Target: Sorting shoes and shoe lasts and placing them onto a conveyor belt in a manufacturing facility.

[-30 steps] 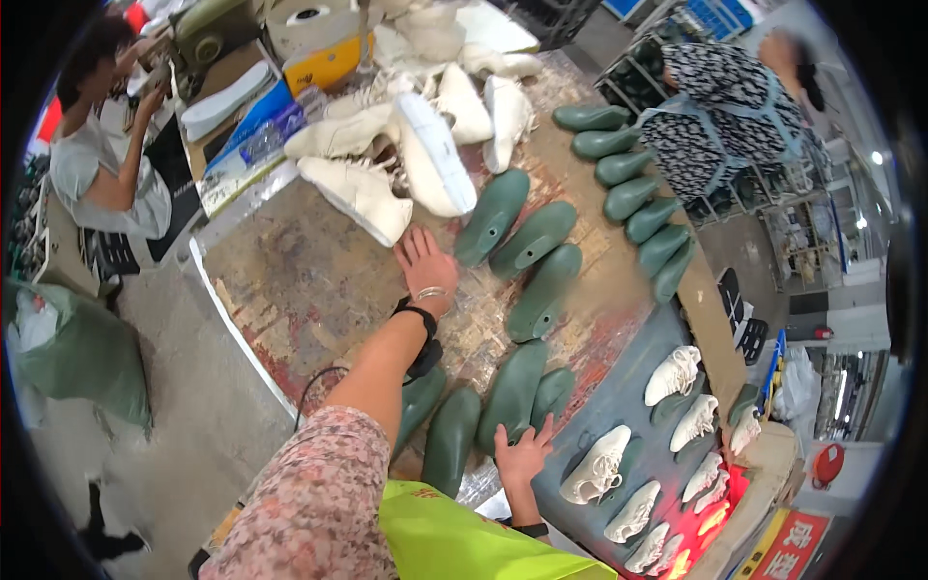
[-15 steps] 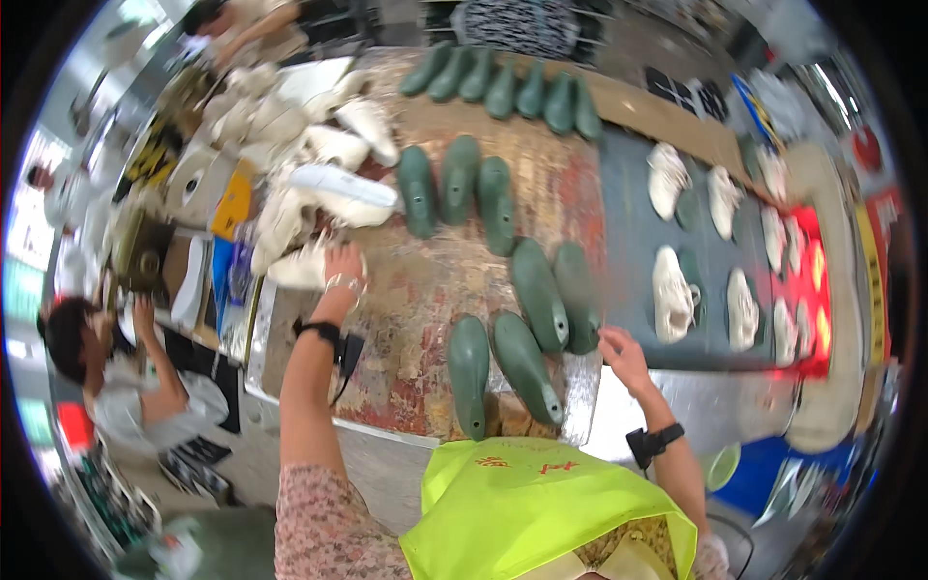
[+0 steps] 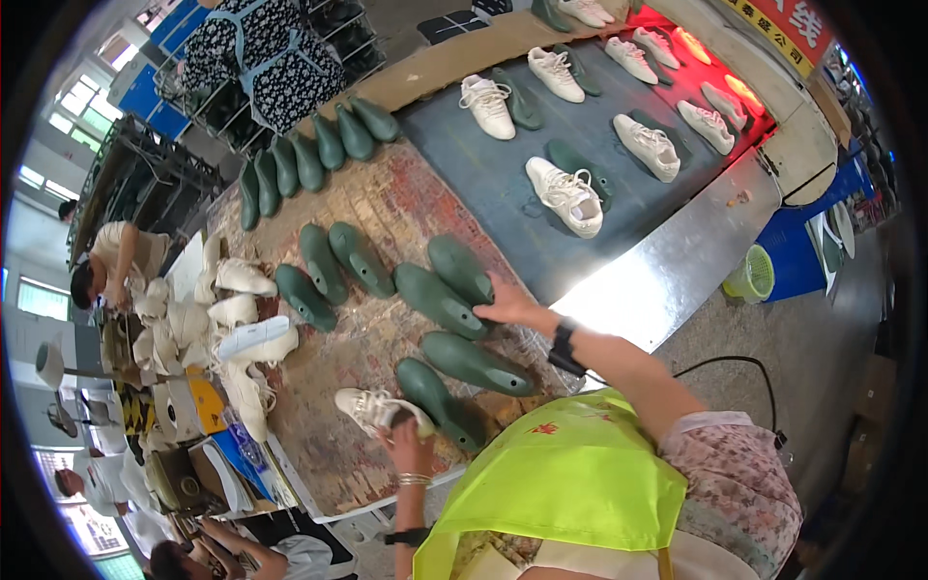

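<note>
My left hand (image 3: 410,452), near the table's front edge, is closed on the heel end of a cream lace-up sneaker (image 3: 367,407). Right beside that sneaker lies a green shoe last (image 3: 432,398), with another green last (image 3: 474,362) behind it. My right hand (image 3: 510,303) has its fingers closed at the holed end of a third green last (image 3: 458,267), which lies on the worn wooden table (image 3: 362,353). Against it rests one more green last (image 3: 432,298), close to my thumb. Part of my right fingers is hidden behind the last's end.
Further left stand three green lasts (image 3: 321,263), and a row of several (image 3: 307,160) lines the far edge. Cream shoe uppers (image 3: 198,324) pile up at the left. On the grey conveyor belt (image 3: 464,184), sneakers sit beside lasts, running toward a red-lit opening (image 3: 720,72). People work beyond the table.
My view has swung to the right. My left hand has brought the cream sneaker from the pile to beside the near lasts. My right hand stays at the same last, now gripping its end.
</note>
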A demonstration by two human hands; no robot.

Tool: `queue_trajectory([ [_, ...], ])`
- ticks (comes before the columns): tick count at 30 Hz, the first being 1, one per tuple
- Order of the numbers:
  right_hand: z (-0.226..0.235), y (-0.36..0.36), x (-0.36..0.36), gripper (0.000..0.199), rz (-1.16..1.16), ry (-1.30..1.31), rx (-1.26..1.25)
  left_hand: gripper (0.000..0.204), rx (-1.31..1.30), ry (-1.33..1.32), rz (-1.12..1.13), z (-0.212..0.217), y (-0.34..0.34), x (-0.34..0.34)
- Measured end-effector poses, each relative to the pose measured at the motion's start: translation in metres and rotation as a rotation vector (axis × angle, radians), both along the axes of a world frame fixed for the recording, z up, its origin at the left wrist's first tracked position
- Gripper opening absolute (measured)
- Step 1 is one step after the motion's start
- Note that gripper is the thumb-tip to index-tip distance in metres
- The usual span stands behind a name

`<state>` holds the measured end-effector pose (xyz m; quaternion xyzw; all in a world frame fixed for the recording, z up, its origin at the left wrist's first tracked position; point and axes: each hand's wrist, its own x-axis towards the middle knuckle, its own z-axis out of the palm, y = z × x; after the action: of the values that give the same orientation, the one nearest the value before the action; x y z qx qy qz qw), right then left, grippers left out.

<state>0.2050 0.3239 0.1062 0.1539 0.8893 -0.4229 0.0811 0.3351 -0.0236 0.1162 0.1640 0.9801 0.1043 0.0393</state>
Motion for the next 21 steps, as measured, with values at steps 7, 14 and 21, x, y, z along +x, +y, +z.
queue_trajectory([
  [7, 0.013, -0.040, 0.003, 0.066, 0.158, 0.214, -0.016, 0.041, -0.049, -0.242, 0.464, -0.011, -0.013, 0.057],
  [14, 0.003, -0.027, 0.016, 0.064, 0.089, 0.141, 0.195, 0.034, -0.154, -0.406, 0.478, -0.004, 0.016, 0.022],
  [21, 0.002, -0.021, -0.001, 0.066, 0.170, 0.144, 0.286, 0.039, -0.161, -0.332, 0.523, 0.002, 0.030, 0.023],
])
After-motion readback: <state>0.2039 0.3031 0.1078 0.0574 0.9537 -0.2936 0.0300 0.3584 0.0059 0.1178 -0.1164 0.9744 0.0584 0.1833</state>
